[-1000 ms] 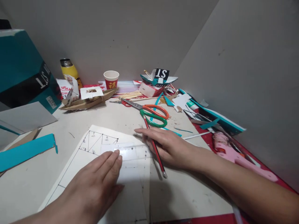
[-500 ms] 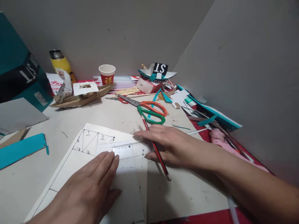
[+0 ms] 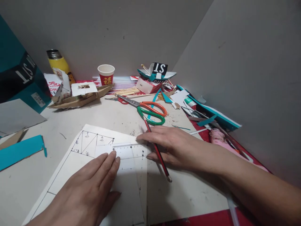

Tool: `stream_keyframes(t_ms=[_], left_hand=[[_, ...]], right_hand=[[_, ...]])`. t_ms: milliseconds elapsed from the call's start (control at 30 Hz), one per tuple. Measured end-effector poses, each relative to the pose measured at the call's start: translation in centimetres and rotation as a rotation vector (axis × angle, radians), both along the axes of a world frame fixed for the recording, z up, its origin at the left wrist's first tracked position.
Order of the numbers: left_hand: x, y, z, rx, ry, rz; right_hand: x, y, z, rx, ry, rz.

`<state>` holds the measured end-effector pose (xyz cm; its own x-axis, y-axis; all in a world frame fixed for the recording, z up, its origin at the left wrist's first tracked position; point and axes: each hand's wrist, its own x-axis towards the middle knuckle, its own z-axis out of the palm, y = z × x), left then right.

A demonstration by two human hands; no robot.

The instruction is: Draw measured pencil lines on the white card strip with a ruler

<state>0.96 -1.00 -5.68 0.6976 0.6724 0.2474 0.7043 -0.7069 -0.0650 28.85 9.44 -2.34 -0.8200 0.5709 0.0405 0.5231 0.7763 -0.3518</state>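
Note:
A sheet of paper (image 3: pixel 63 169) with drawn black lines and triangles lies on the table. Over its right part is a clear ruler (image 3: pixel 123 152), with its scale along the upper edge. My left hand (image 3: pixel 94 180) lies flat across the paper, fingertips pressing on the ruler's left part. At the ruler's right end, my right hand (image 3: pixel 164 142) has its fingers on the ruler. A red and black pencil (image 3: pixel 160 157) is held in the right hand, tip pointing up toward the scissors (image 3: pixel 151 113).
Behind are a paper cup (image 3: pixel 106 75), a yellow bottle (image 3: pixel 58 64), a cardboard boat (image 3: pixel 80 99) and thin wooden sticks (image 3: pixel 128 91). A teal box (image 3: pixel 21 69) stands left. Scraps and a pink item (image 3: pixel 223 142) lie right.
The ruler has turned slightly, its scale more level at the left. The whole view has shifted a little. Both hands keep nearly the same places.

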Motion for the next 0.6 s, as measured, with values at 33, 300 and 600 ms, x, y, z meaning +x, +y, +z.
stream_keyframes(t_ms=[33,300,600], left_hand=[[0.01,0.01,0.05,0.000,0.004,-0.002],[-0.05,-0.04,-0.01,-0.085,-0.073,0.045],[-0.18,-0.48,-0.17,-0.070,-0.064,0.029]], right_hand=[[-0.01,0.00,0.04,-0.008,-0.009,-0.012],[0.34,0.13,-0.23,0.006,-0.016,0.038],[0.43,0.30,-0.68,0.024,-0.021,0.045]])
